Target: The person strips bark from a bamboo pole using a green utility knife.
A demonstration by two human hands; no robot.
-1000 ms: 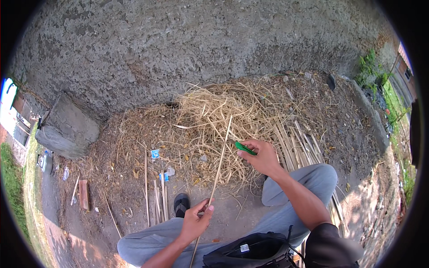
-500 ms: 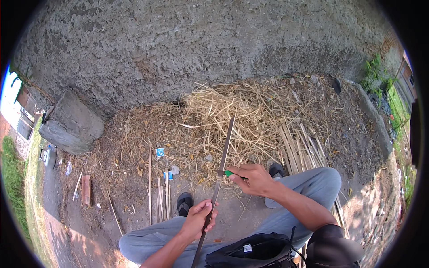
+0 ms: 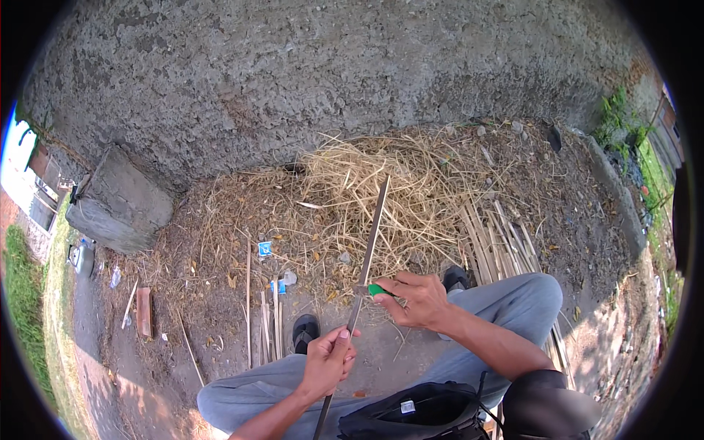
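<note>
My left hand point(image 3: 327, 362) is closed around the lower part of a long, thin dark strip, which looks like split bamboo point(image 3: 374, 236). The strip slants up and away, its far tip over the straw-coloured shavings. My right hand point(image 3: 419, 301) grips a small knife by its green handle point(image 3: 378, 290). The short blade lies against the strip a little beyond my left hand; its edge is too small to make out. Below the left hand, the strip's near end runs down past my lap.
A heap of pale shavings point(image 3: 359, 172) lies against the rough wall point(image 3: 308, 81). Pale strips point(image 3: 488, 242) lie by my right knee, more point(image 3: 265, 330) by my left foot. A concrete block point(image 3: 121, 202) stands at left, a reddish brick piece point(image 3: 144, 312) nearby. A black bag point(image 3: 411, 418) rests on my lap.
The strip's far tip has moved slightly farther out over the shavings. My right hand has turned a little around the knife handle; the left hand has barely moved.
</note>
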